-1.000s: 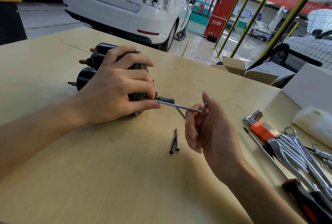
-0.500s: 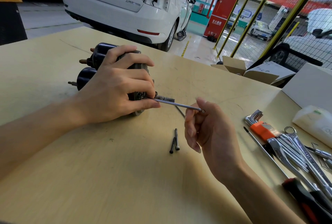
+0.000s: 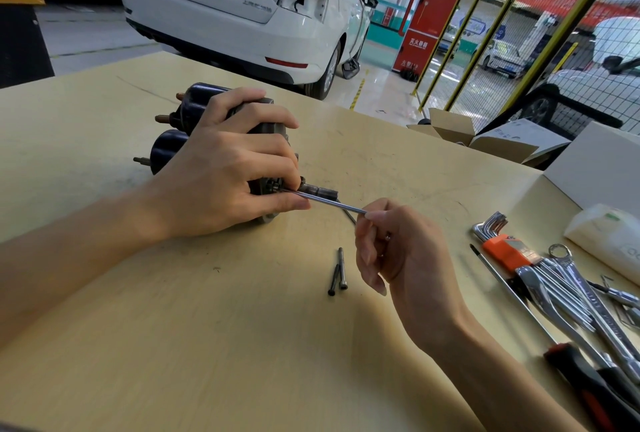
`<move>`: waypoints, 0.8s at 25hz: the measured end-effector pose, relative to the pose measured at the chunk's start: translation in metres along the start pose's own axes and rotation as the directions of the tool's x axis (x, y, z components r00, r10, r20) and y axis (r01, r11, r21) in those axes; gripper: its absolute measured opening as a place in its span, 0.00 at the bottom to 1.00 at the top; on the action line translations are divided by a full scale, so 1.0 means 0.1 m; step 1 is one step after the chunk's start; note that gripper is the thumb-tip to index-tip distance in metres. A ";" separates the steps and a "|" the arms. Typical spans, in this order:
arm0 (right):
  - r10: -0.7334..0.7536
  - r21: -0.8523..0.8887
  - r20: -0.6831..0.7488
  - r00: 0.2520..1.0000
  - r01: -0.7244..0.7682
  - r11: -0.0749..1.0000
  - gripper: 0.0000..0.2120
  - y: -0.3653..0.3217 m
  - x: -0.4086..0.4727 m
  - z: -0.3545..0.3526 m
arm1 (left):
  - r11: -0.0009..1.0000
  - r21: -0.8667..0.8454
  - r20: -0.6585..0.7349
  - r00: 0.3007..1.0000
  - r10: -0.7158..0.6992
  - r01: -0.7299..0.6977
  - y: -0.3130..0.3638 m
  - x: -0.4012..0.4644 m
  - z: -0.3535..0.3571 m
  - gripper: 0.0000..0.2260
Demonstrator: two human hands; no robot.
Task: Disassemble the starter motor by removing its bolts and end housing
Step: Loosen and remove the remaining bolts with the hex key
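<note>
— What are the hands doing?

— The right hand (image 3: 398,251) is pinching the bent end of a thin steel hex key (image 3: 329,201), fingers curled round it. The left hand (image 3: 228,168) is clamping down over the dark, two-cylinder metal starter motor (image 3: 173,141), lying toward the far left part of the pale wooden table (image 3: 207,345).

— How far along, would you say?

— Two long dark bolts (image 3: 338,272) are already lying loose mid-table, just beside the right hand. The key's tip is sitting at the housing end, so I'm judging another bolt is coming out. The end housing is looking still attached.

— And beyond?

— An orange-holdered hex key set (image 3: 498,241) and chrome spanners (image 3: 571,293) are lying along the right edge.
</note>
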State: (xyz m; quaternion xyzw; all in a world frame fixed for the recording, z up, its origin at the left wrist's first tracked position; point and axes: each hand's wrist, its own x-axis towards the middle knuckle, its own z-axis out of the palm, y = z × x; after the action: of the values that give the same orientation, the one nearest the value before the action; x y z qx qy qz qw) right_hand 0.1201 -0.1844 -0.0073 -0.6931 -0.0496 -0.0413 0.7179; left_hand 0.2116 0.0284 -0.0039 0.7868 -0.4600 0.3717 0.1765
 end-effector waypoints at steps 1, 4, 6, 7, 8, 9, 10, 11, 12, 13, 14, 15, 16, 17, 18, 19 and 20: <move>-0.004 -0.003 -0.003 1.000 0.004 1.000 0.08 0.00 0.00 0.00 | 1.000 0.000 -0.002 1.000 0.000 0.000 0.00 0.00 0.00 0.11; -0.008 -0.027 -0.012 1.000 0.007 1.000 0.07 -0.01 -0.01 0.01 | 1.000 -0.004 -0.003 1.000 0.000 0.000 -0.01 0.00 0.00 0.12; -0.012 -0.042 -0.014 1.000 0.011 0.999 0.07 -0.01 -0.01 0.01 | 1.000 -0.006 -0.004 1.000 0.001 -0.001 -0.01 0.00 0.00 0.12; -0.015 -0.045 -0.014 1.000 0.014 0.999 0.07 -0.02 -0.02 0.01 | 1.000 -0.006 -0.003 1.000 0.001 -0.001 -0.01 0.00 0.00 0.12; -0.017 -0.045 -0.015 1.000 0.016 0.999 0.07 -0.02 -0.02 0.01 | 1.000 -0.004 -0.002 1.000 0.001 -0.001 -0.01 0.00 0.00 0.12; -0.019 -0.043 -0.015 1.000 0.019 0.999 0.07 -0.02 -0.02 0.00 | 1.000 -0.003 -0.004 1.000 0.003 -0.003 -0.01 0.00 0.00 0.12; -0.024 -0.044 -0.013 1.000 0.023 0.999 0.08 -0.02 -0.02 0.00 | 1.000 -0.001 -0.007 1.000 0.005 -0.005 -0.01 0.00 0.00 0.12; -0.032 -0.049 -0.011 0.999 0.031 0.998 0.09 -0.02 -0.03 0.00 | 1.000 -0.001 -0.009 1.000 0.006 -0.006 -0.01 0.00 0.00 0.11; -0.042 -0.058 -0.011 0.999 0.041 0.997 0.10 -0.02 -0.03 0.00 | 1.000 -0.002 -0.008 1.000 0.006 -0.006 -0.01 0.00 0.01 0.12; -0.052 -0.066 -0.015 0.999 0.051 0.997 0.12 -0.02 -0.03 0.00 | 1.000 -0.003 -0.007 1.000 0.005 -0.005 -0.01 0.00 0.00 0.12; -0.058 -0.075 -0.026 0.998 0.056 0.996 0.14 -0.02 -0.03 0.00 | 1.000 -0.002 -0.005 1.000 0.005 -0.005 -0.01 0.00 0.00 0.12; -0.060 -0.085 -0.039 0.997 0.057 0.995 0.16 -0.03 -0.03 0.00 | 1.000 0.000 -0.005 1.000 0.005 -0.005 -0.01 0.00 0.01 0.11; -0.062 -0.099 -0.052 0.997 0.057 0.993 0.18 -0.03 -0.03 0.00 | 1.000 0.002 -0.004 1.000 0.005 -0.005 -0.01 0.00 0.00 0.11; -0.067 -0.113 -0.063 0.996 0.060 0.992 0.19 -0.03 -0.02 0.00 | 1.000 0.004 -0.004 1.000 0.004 -0.004 -0.01 0.00 0.00 0.11; -0.072 -0.126 -0.072 0.995 0.062 0.990 0.19 -0.04 -0.02 0.01 | 1.000 0.006 -0.006 1.000 0.003 -0.003 -0.01 0.00 0.00 0.11; -0.073 -0.136 -0.079 0.994 0.062 0.989 0.19 -0.04 -0.02 0.01 | 1.000 0.007 -0.007 1.000 0.002 -0.002 -0.01 0.00 0.00 0.10; -0.072 -0.146 -0.087 0.994 0.059 0.988 0.19 -0.04 -0.02 0.01 | 1.000 0.006 -0.008 1.000 0.000 0.000 -0.01 0.00 0.00 0.10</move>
State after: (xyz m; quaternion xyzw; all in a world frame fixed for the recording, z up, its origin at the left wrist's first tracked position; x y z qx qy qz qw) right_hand 0.1177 -0.1832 -0.0039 -0.7381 -0.0362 -0.1001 0.6662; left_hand 0.2121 0.0288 -0.0040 0.7859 -0.4582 0.3761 0.1759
